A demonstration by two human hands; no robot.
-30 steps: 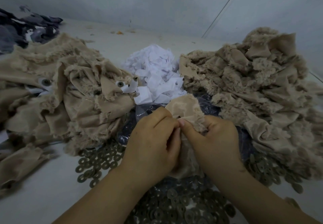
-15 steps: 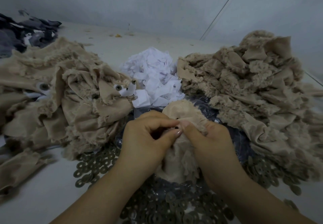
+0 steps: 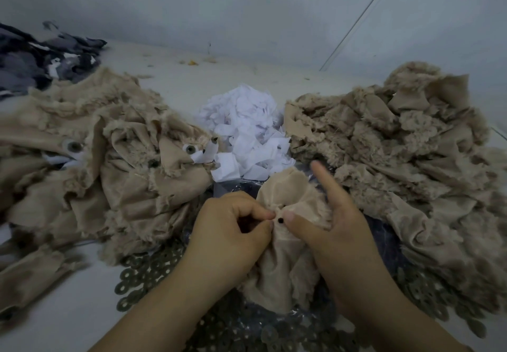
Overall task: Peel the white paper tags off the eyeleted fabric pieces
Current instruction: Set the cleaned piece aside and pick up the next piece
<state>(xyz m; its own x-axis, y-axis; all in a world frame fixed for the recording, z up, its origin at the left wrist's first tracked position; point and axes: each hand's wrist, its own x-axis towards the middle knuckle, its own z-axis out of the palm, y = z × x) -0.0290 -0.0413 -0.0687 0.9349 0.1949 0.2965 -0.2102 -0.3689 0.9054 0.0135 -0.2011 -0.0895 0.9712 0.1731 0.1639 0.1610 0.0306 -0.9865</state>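
Observation:
A beige fuzzy fabric piece [image 3: 288, 258] is bunched between both hands at the centre front. My left hand [image 3: 230, 231] pinches its top fold with thumb and forefinger beside a small dark eyelet hole [image 3: 280, 220]. My right hand [image 3: 340, 231] holds the piece from the right, thumb pressed next to the hole and forefinger sticking straight out. No white tag shows on this piece. In the left beige pile [image 3: 109, 176], eyelets with white paper tags [image 3: 204, 154] are visible. A heap of peeled white tags [image 3: 247, 135] lies behind the hands.
A second beige fabric pile [image 3: 397, 159] fills the right. Several metal washer rings [image 3: 142, 272] and a clear plastic bag [image 3: 274, 324] lie under my hands. Dark grey camouflage fabric [image 3: 41, 58] sits far left. A grey wall [image 3: 247, 8] bounds the white table [image 3: 55, 310].
The fabric piece has been lowered and spread, exposing its eyelet hole. My right forefinger has lifted off the fabric and now points outward.

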